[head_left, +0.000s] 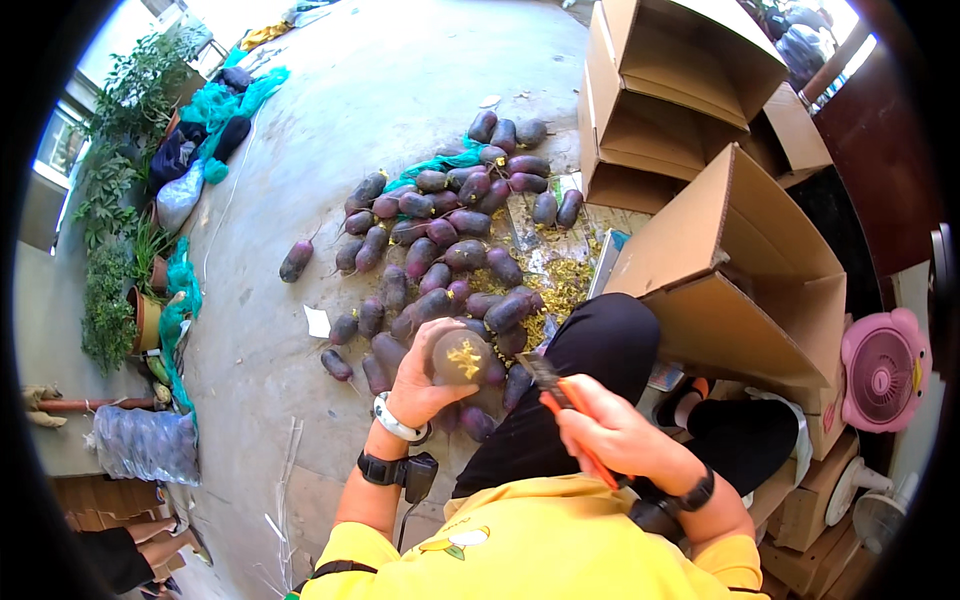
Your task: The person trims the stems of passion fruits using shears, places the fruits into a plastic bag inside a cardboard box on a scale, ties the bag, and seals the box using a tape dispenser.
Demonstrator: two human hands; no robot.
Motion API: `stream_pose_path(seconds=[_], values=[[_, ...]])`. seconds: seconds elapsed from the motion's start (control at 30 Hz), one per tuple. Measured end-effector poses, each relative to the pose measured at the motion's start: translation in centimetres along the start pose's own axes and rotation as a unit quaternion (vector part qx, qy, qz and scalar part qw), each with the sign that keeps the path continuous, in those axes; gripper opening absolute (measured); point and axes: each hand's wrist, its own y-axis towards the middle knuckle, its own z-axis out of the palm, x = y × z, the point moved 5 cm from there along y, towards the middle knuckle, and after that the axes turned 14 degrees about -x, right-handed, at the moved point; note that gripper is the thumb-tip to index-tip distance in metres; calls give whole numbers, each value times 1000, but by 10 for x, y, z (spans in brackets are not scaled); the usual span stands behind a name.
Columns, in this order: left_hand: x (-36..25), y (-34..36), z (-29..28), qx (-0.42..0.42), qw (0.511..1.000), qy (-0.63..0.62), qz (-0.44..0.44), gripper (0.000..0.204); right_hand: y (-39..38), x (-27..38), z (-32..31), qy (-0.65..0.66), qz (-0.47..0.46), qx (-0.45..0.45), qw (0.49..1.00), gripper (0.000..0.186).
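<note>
My left hand [420, 390] grips a dark, round-ended purple radish [458, 360], its top with pale yellow leaf stubs turned toward me. My right hand [600, 430] is closed on an orange-handled knife [579, 421]; its blade points up and left, just right of the radish. Beyond my hands a loose pile of long purple radishes [465, 253] lies on the floor, with yellow leaf scraps [560, 280] at its right side and a teal mesh bag [449, 160] among them.
Open cardboard boxes [680, 290] stand at the right, more [670, 135] stacked behind, beside a pink fan [882, 372]. Potted plants [110, 300], teal netting and bags [140, 440] line the pale floor's [290, 130] left side. Another person's legs [150, 550] show at bottom left.
</note>
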Motion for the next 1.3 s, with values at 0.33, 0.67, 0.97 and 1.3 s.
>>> stream_pose_path(seconds=[0.33, 0.67, 0.97, 1.3], values=[[-14, -1, 17, 58, 997, 30, 33, 69, 5, -2, 13, -20, -40, 77, 996, 23], [-19, 12, 24, 153, 982, 99, 47, 66, 12, 6, -7, -78, -4, 108, 991, 23], [-16, 21, 30, 239, 965, 106, 9, 68, 24, 0, -15, -88, 14, 161, 983, 22], [-9, 12, 43, -61, 964, 235, 107, 72, 32, -23, 4, 191, 50, 101, 975, 29]])
